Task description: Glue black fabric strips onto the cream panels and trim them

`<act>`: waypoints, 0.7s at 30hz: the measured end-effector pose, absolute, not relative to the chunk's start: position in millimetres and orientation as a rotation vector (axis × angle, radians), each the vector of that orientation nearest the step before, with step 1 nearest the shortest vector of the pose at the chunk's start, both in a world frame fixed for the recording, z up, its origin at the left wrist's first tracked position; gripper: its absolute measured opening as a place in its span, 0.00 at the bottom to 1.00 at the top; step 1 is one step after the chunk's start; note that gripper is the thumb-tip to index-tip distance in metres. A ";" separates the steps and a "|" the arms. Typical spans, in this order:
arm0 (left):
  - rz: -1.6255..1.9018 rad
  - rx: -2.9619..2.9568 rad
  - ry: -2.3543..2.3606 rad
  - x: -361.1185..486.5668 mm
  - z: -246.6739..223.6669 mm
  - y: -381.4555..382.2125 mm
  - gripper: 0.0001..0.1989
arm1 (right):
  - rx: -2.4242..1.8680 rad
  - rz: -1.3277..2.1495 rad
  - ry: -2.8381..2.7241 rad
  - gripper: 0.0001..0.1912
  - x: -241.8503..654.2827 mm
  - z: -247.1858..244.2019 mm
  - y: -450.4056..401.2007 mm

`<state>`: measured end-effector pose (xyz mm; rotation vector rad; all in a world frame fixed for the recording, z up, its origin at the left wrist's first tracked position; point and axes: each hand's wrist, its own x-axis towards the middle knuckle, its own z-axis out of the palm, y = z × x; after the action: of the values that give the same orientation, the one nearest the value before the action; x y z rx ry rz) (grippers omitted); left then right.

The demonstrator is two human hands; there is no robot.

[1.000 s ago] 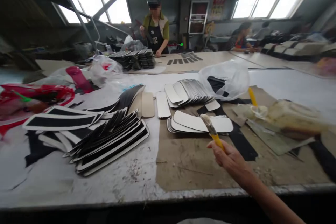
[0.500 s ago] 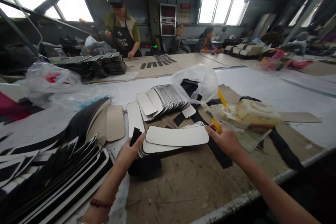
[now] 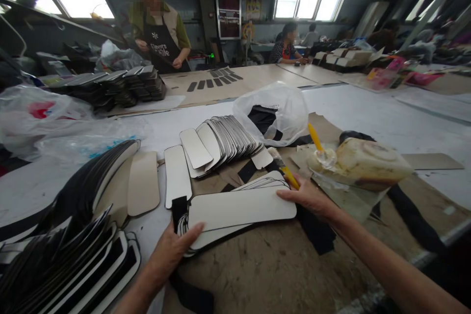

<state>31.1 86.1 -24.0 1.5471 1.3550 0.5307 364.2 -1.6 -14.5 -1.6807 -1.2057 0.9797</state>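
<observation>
My left hand (image 3: 171, 250) is closed on a black strip (image 3: 179, 208) that pokes up above the fingers. Its thumb lies over the left end of the top white panel (image 3: 239, 208), a long rounded piece lying on a fanned stack of similar panels. In my right hand (image 3: 312, 198) is a brush with a yellow handle (image 3: 289, 175), bristles pointing up and left. Fingers of that hand also rest on the panel's right end. Behind the stack stands a leaning row of white panels (image 3: 230, 140), with a single white panel (image 3: 178, 174) to its left.
Dark-edged curved pieces (image 3: 73, 255) pile up at left, beside a beige panel (image 3: 143, 184). To the right lies a glue-stained plastic container (image 3: 368, 164) with another yellow handle (image 3: 314, 136). A plastic bag (image 3: 287, 108) holds black material. A co-worker (image 3: 162, 39) stands across the table.
My right hand has shifted its fingers onto the panel, the brush moving left and down. My left hand has moved lower left, its thumb now over the panel end. The view has shifted slightly.
</observation>
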 end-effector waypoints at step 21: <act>0.649 1.649 1.465 27.9 -42.6 42.4 0.38 | -1.543 0.983 -1.127 0.47 336.1 -33.7 -33.1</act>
<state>27.9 42.4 -42.6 1.6490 1.4647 0.6487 336.1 -33.1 -33.7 -1.5433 -1.1267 0.9833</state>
